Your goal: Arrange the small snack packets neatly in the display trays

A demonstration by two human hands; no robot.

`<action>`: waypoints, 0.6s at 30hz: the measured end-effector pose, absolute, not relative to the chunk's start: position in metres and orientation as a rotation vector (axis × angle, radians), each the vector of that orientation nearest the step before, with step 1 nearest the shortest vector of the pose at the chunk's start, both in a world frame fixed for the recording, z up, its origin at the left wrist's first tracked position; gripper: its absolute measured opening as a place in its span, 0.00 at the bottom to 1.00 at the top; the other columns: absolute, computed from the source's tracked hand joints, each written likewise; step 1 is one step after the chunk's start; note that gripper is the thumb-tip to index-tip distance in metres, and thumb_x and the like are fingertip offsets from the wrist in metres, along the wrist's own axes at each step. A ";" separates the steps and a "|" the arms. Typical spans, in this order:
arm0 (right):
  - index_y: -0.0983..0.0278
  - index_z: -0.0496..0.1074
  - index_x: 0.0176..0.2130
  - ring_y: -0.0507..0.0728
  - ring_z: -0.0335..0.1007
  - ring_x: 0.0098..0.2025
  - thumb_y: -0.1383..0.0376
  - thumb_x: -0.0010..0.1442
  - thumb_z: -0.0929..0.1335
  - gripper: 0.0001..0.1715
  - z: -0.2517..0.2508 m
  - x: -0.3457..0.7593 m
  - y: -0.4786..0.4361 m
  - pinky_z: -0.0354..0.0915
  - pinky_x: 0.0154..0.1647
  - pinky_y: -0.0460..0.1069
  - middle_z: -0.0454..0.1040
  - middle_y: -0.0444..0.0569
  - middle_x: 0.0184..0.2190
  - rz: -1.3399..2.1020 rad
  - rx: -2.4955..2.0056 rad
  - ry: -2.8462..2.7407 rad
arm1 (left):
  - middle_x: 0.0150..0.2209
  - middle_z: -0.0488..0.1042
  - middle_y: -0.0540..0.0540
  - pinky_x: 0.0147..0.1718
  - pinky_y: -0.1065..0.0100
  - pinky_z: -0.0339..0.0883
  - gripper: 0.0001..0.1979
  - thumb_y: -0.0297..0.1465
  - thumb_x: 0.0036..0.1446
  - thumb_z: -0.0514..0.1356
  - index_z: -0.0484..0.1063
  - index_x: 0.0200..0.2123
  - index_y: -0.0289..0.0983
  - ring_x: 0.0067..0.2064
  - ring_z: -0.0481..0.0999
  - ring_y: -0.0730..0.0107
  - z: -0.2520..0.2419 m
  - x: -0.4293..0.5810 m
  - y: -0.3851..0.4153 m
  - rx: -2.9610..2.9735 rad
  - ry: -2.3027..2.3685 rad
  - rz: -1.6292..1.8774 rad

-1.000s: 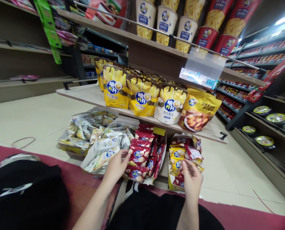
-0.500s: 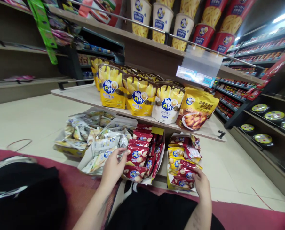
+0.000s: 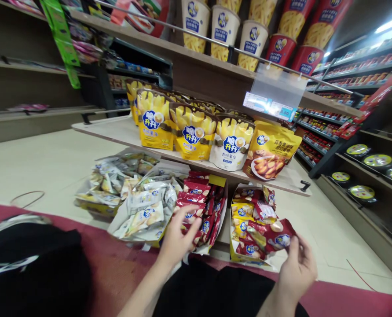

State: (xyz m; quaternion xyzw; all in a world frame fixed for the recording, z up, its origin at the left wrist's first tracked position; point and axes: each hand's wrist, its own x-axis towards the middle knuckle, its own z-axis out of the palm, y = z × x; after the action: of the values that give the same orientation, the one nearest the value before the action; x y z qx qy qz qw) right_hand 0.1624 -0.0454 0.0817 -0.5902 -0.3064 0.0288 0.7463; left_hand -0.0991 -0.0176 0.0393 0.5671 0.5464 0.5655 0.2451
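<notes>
Packet (image 3: 278, 234): one red packet was held, slightly tilted, above the near right part of the right box (image 3: 234, 254), its printed side turned up; whether the packets below were touched by its left end could not be told.
Right hand (image 3: 298, 264): the packet's right end was pinched in its grip, between thumb and fingers.
Left hand (image 3: 179, 233): it was placed over the red packets (image 3: 196, 190) in the middle box (image 3: 217, 180); thumb and forefinger were parted, and no packet was seen lifted. Whether any was touched could not be told.
Handling: the held packet was judged light and soft, with a rather slippery, glossy film; its contents were judged likely to be crushed by a hard squeeze.
Hold: the flat end edge was judged the best place for it to be taken, as at the right hand, with the fuller middle left unpressed.
Right box contents: red and yellow packets (image 3: 242, 209) were jumbled together.
Left neighbours: white packets (image 3: 146, 215) were heaped just beside the middle box, with pale packets (image 3: 113, 181) farther left.
Low shelf (image 3: 110, 133): stand-up pouches (image 3: 196, 132) were lined up on the far side of the boxes.
</notes>
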 end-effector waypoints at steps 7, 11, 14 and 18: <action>0.66 0.75 0.42 0.60 0.76 0.37 0.49 0.53 0.72 0.26 0.072 0.121 -0.045 0.72 0.34 0.50 0.79 0.54 0.37 0.539 -1.334 -0.747 | 0.25 0.75 0.47 0.28 0.68 0.63 0.17 0.46 0.58 0.56 0.72 0.28 0.39 0.28 0.70 0.68 0.051 -0.040 -0.055 1.593 1.168 1.131; 0.66 0.77 0.41 0.62 0.76 0.42 0.50 0.51 0.73 0.25 0.069 0.126 -0.044 0.72 0.40 0.52 0.80 0.54 0.39 0.598 -1.338 -0.815 | 0.21 0.71 0.49 0.27 0.70 0.61 0.21 0.45 0.61 0.53 0.67 0.21 0.38 0.26 0.68 0.70 0.049 -0.050 -0.047 1.638 1.231 1.144; 0.66 0.78 0.40 0.63 0.74 0.45 0.52 0.52 0.73 0.22 0.068 0.127 -0.046 0.70 0.45 0.54 0.79 0.55 0.41 0.538 -1.346 -0.900 | 0.23 0.74 0.48 0.28 0.70 0.64 0.19 0.43 0.60 0.55 0.72 0.24 0.37 0.27 0.71 0.68 0.052 -0.068 -0.037 1.683 1.170 1.060; 0.63 0.78 0.39 0.60 0.73 0.45 0.58 0.61 0.68 0.13 0.072 0.113 -0.049 0.66 0.49 0.54 0.78 0.52 0.41 0.239 -1.246 -1.168 | 0.38 0.80 0.43 0.35 0.67 0.71 0.15 0.41 0.56 0.59 0.77 0.40 0.38 0.38 0.77 0.61 0.056 -0.092 -0.033 1.634 1.158 1.080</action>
State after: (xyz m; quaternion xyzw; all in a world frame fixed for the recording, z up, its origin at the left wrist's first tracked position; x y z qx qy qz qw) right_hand 0.1130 -0.0486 0.0724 -0.5488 -0.5143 0.1052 0.6507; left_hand -0.0920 -0.0325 0.0557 0.6519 0.4619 0.4308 0.4197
